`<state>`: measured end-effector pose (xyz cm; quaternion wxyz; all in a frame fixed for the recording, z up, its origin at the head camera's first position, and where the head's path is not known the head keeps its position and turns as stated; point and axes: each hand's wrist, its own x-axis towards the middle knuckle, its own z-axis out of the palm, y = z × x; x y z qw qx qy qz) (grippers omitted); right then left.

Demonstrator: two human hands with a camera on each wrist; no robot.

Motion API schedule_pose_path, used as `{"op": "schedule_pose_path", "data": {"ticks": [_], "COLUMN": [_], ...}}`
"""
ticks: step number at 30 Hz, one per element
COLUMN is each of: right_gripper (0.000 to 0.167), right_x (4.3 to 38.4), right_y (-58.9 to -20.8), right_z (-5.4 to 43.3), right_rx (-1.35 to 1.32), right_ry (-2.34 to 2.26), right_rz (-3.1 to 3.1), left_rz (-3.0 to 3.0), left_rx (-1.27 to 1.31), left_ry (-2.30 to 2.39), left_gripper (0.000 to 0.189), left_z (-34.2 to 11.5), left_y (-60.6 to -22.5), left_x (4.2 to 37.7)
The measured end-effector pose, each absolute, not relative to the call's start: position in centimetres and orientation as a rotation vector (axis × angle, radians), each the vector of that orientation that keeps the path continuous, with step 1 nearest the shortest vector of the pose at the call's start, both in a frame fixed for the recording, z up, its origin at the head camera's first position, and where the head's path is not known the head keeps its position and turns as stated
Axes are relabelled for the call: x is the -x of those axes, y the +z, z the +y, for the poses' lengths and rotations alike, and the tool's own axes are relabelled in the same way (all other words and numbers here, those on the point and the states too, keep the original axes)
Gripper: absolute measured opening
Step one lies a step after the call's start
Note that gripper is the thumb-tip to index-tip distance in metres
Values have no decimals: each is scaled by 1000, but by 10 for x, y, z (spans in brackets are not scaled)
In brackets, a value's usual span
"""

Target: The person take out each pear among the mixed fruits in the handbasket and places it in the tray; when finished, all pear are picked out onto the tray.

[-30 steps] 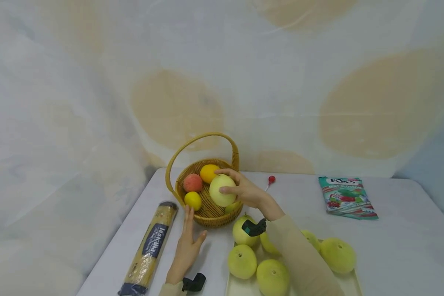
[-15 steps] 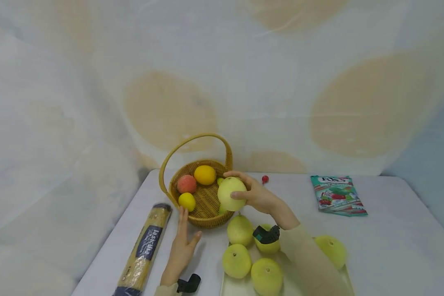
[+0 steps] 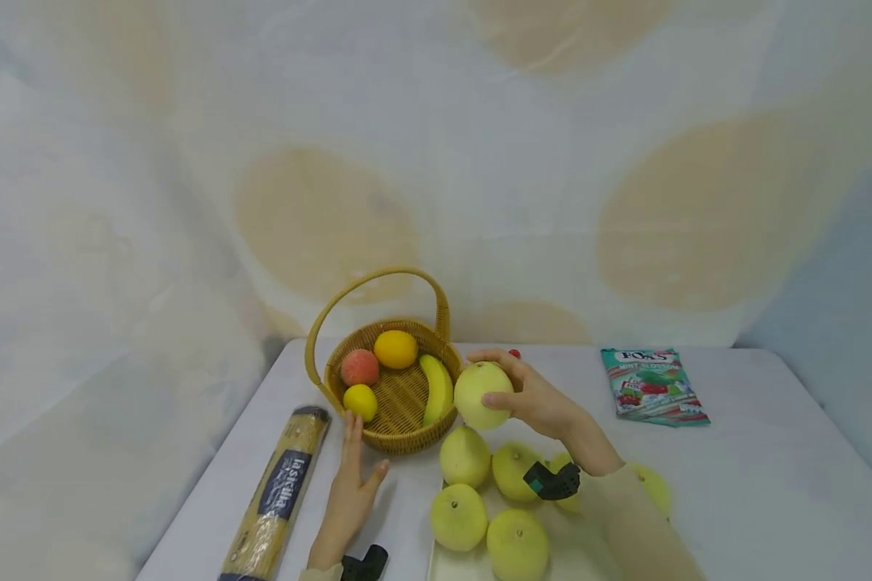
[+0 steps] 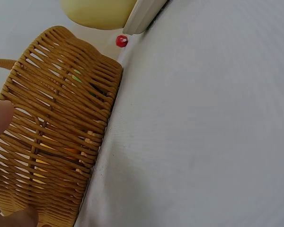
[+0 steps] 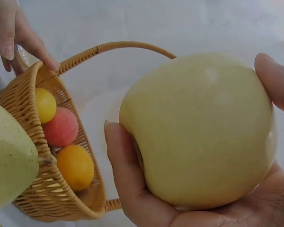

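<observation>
My right hand (image 3: 545, 403) grips a round, pale yellow-green fruit (image 3: 482, 395), held just right of the wicker basket (image 3: 403, 442) and over the tray's far edge. The right wrist view shows thumb and fingers curled around this fruit. Fingers straight, my left hand (image 3: 349, 492) reaches to the basket's front left rim, fingertips right at it. Inside the basket lie a banana (image 3: 438, 391), a small lemon (image 3: 361, 401), a peach (image 3: 359, 367) and an orange-yellow fruit (image 3: 396, 349). Several similar yellow-green fruits (image 3: 459, 517) sit on a cream tray (image 3: 581, 553), partly hidden by my right forearm.
A pack of spaghetti (image 3: 283, 488) lies left of my left hand. Toward the back right is a green candy bag (image 3: 652, 387). A red lollipop (image 3: 514, 353) shows behind my right hand. The basket's tall handle (image 3: 378, 277) arches above its rim.
My right hand has carried the fruit out from over the basket, to the right and toward the tray, uncovering the banana. My left hand stays at the basket rim; the view has shifted slightly.
</observation>
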<state>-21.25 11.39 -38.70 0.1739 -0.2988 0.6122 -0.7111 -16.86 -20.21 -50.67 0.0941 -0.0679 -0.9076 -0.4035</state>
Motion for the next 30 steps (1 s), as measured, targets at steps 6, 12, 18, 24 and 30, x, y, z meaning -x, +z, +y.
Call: {"op": "schedule_pose_path", "data": {"ticks": [6,12,18,24,30], "right_gripper": [45,45,47,48,49], "right_x": [204,198,191,186,180], "right_y": [-393,-398,-407,-410,-411], "right_z": [126,139,149,156,164], "right_rx": [926,982,940,954,986], "right_ry": [-2050,-2095,-2116,-2157,-2168], "right_rz": [1704,1666,1679,1699,1720], "left_rz": [-2715,-2693,-2680,-2671,-2676], "left_rx": [184,198,224,234,245], "left_ry": [-1199,-1212,-1177,-1165,-1185], "left_gripper": [83,82,81,82,82], "left_z": [-205,-203,-205,-207,-205], "left_y": [-509,-510,-512,-510,-508], "left_x": [165,163,163,165,168]}}
